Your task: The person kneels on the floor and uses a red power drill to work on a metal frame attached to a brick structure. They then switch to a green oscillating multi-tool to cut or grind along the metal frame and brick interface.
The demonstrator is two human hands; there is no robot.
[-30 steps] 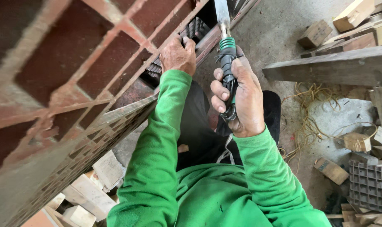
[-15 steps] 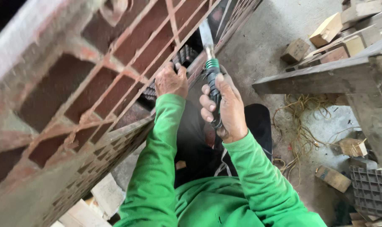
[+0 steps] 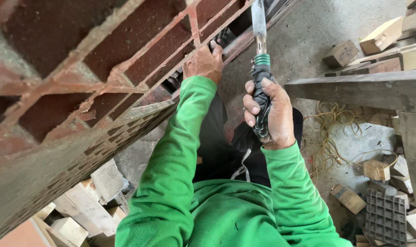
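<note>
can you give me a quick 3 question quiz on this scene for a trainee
1. True or false: the right hand grips a tool with a black handle and a green collar.
2. What does the left hand rest on? A) a loose wood block B) the reddish lattice panel C) the grey beam
3. Fill in: the tool's metal blade points ___ from the person, toward the top of the picture.

Key: 1 true; 2 B; 3 away
</note>
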